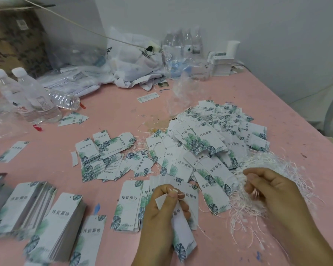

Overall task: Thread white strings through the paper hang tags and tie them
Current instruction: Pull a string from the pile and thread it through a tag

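Head view: the left hand pinches a rectangular paper hang tag — glossy white card with a green leaf print — fingers curled round its top end, low over the pink table. The right hand curls its fingers into a tangled heap of thin white strings, gripping some strands. A loose mound of strung tags lies beyond — neat stacks of tags sit at left.
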Demonstrator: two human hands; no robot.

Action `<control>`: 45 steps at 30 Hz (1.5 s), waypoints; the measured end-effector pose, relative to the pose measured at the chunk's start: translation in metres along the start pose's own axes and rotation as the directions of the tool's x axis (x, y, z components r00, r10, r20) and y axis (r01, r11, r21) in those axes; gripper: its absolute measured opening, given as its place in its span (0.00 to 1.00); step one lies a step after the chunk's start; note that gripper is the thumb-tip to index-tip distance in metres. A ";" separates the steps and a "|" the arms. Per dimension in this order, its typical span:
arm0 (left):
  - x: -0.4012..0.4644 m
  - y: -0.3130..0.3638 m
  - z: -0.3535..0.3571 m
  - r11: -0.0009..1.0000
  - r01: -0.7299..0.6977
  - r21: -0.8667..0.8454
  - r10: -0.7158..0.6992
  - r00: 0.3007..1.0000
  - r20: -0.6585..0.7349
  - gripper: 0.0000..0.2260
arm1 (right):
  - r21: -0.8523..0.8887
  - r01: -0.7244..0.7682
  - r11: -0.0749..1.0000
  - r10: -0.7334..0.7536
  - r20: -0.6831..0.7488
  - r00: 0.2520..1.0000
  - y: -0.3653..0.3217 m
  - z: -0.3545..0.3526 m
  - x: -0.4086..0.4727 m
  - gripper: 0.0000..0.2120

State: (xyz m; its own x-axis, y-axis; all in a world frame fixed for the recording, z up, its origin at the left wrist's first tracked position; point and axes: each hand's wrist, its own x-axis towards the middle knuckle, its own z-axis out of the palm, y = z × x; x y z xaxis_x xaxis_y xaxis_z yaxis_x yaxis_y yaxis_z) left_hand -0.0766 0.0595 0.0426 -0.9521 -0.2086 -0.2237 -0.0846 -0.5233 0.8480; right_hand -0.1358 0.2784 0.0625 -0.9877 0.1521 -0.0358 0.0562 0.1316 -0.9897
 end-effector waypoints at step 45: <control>-0.005 -0.004 -0.001 0.981 -0.029 0.190 0.012 0.996 0.088 0.08 | -0.169 0.370 0.913 -0.308 0.307 0.901 0.007 0.054 -0.046 0.16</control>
State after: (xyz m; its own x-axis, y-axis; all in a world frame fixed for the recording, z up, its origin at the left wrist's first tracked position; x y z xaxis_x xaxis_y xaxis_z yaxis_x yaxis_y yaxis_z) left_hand -0.0708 0.0619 0.0398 -0.9752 -0.1413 -0.1703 -0.1115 -0.3507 0.9298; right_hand -0.0982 0.2199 0.0496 -0.9516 -0.2042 0.2298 -0.2894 0.3424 -0.8939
